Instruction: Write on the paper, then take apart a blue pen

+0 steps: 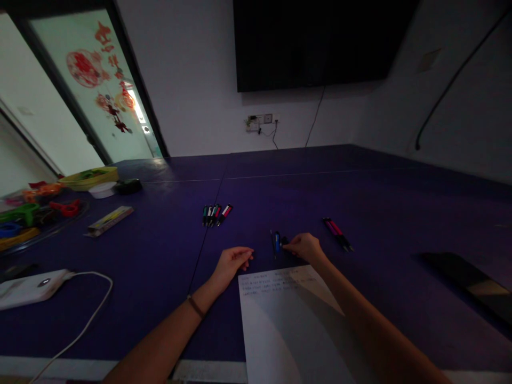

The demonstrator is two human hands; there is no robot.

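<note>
My right hand (306, 247) reaches in from the right. Its thumb and fingertips are pinched at a small dark piece (284, 241), which looks like part of a pen. Just left of it lies a short blue pen barrel (277, 241), and beside that a thin dark refill (272, 244). My left hand (234, 262) rests to the left, thumb and fingers pressed together; anything between them is too small to make out. Below both hands is a white sheet of paper (276, 336) with handwritten lines at its top, partly under my right forearm.
Several pens (216, 214) lie in a group beyond my left hand. Pink-and-black pens (336, 233) lie at the right, near a dark phone (472, 285). At left are a white power bank (34, 288) with a cable, a small box (110, 221) and a yellow basket (88, 180).
</note>
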